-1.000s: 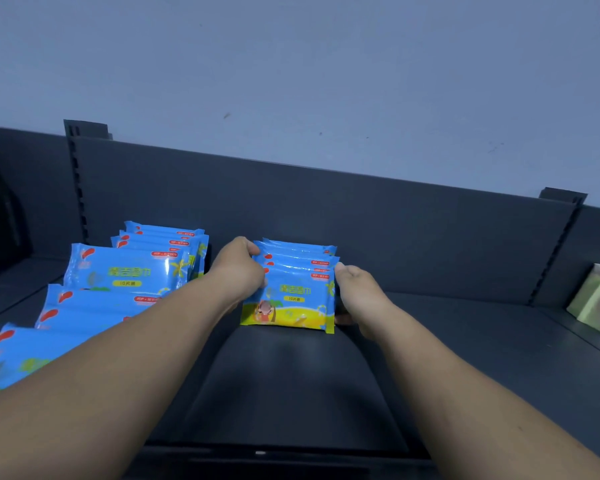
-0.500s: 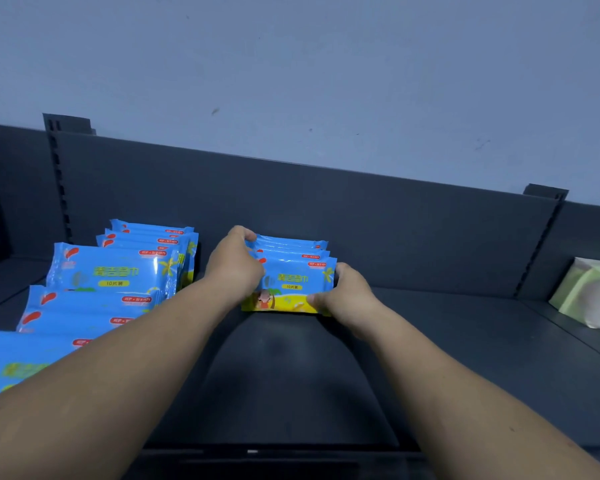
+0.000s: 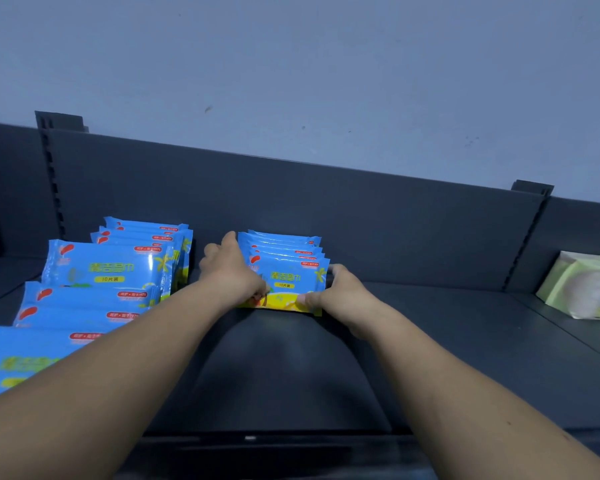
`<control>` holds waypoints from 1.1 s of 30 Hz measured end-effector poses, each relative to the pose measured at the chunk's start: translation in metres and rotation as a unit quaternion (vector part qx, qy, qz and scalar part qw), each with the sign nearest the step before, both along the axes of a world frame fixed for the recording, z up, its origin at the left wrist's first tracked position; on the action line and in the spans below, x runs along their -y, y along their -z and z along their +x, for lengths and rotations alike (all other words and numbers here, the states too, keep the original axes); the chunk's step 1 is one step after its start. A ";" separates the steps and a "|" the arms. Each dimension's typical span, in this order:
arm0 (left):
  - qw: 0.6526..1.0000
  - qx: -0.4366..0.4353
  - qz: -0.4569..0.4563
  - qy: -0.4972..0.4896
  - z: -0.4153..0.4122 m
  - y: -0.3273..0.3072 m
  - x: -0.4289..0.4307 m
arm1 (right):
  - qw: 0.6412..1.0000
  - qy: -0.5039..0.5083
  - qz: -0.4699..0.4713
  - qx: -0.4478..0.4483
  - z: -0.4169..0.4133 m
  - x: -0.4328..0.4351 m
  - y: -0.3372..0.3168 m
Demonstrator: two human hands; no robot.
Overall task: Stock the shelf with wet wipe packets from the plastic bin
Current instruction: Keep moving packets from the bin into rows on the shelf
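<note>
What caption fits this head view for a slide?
Left hand and right hand hold a row of blue wipe packets on the shelf.

The left hand covers the lower left corner of the front blue and yellow plastic wet wipe packet, and the right hand hides its right edge. Of the packets stacked behind, only top strips show. The left forearm covers part of the row of blue packets at the left, which the frame edge cuts off. Print in the red labels is too small to read. The pale green soft pack at the right is blurred and cut off.
</note>
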State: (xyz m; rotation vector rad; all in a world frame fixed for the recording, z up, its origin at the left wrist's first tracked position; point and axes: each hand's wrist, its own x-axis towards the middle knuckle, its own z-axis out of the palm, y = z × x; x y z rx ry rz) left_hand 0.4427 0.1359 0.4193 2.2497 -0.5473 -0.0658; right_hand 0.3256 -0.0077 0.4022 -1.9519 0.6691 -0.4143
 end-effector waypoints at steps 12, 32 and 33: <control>0.968 0.214 0.115 0.067 -0.037 -0.005 0.000 | 0.985 0.043 -0.160 -0.053 -0.041 -0.006 -0.017; 0.869 0.348 0.143 0.323 -0.253 -0.010 0.072 | 0.865 0.211 -0.424 -0.164 -0.301 0.014 -0.013; 0.862 0.347 0.141 0.341 -0.268 -0.006 0.077 | 0.862 0.219 -0.424 -0.172 -0.319 0.014 -0.009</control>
